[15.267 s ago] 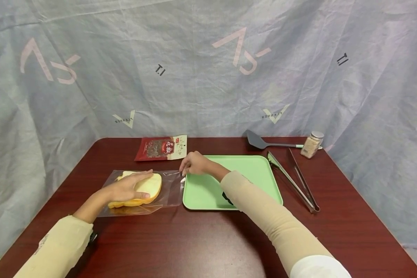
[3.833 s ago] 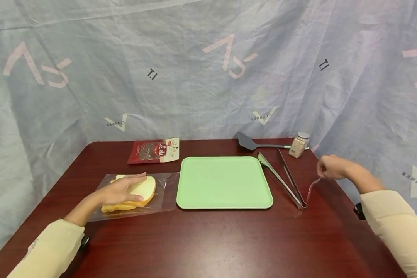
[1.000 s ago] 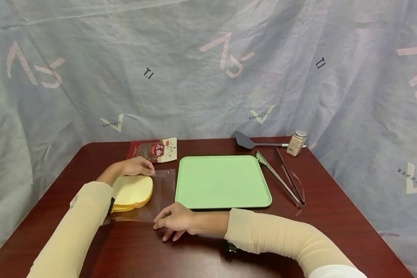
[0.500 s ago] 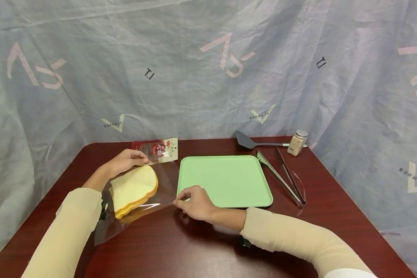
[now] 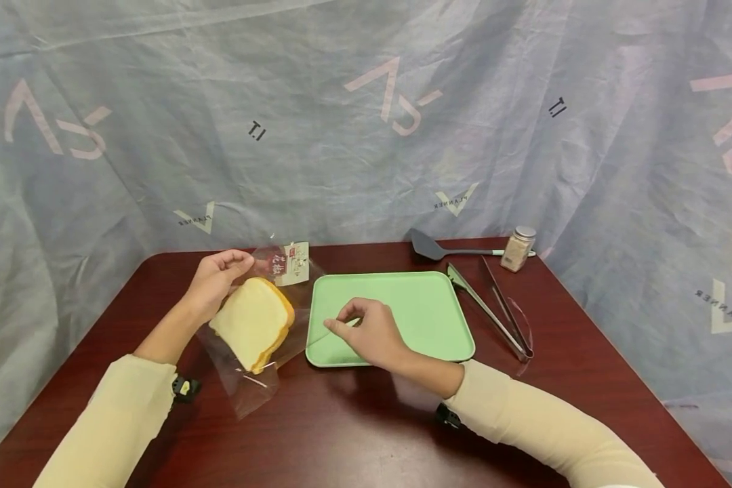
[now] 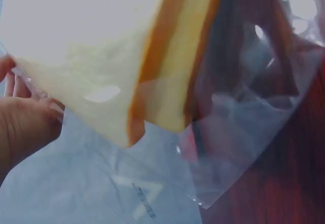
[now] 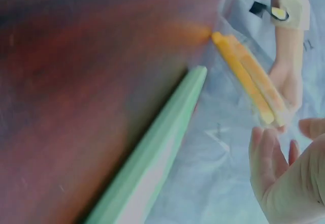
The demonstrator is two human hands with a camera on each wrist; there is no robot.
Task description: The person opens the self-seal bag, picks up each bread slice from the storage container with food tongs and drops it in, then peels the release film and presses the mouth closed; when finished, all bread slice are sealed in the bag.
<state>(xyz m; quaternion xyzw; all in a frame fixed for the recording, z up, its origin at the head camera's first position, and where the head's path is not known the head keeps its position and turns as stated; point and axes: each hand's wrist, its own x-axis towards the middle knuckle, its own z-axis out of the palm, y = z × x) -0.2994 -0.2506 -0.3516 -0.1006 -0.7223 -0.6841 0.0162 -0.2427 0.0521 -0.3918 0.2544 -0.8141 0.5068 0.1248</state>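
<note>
Two slices of bread (image 5: 256,322) lie inside a clear plastic bag (image 5: 253,393), lifted and tilted above the table's left side. My left hand (image 5: 213,278) pinches the bag's far edge between thumb and fingers. My right hand (image 5: 372,332) pinches the bag's right edge above the green tray (image 5: 402,298), and the film stretches between both hands. In the left wrist view, the bread (image 6: 101,46) fills the upper left behind shiny film. In the right wrist view, the slices (image 7: 249,79) show edge-on below the left hand, next to the right fingers (image 7: 264,153).
Behind the bag is a red spice packet (image 5: 289,264), partly covered. Metal tongs (image 5: 494,312) lie right of the tray, with a thin clear plastic strip (image 5: 527,322) beside them. A grey spatula (image 5: 430,247) and a spice jar (image 5: 518,249) stand at the back right.
Earlier my left hand pressed the bagged bread flat, and my right hand carried a thin strip to the tongs. Since then both hands have taken the bag's edges and raised and tilted it.
</note>
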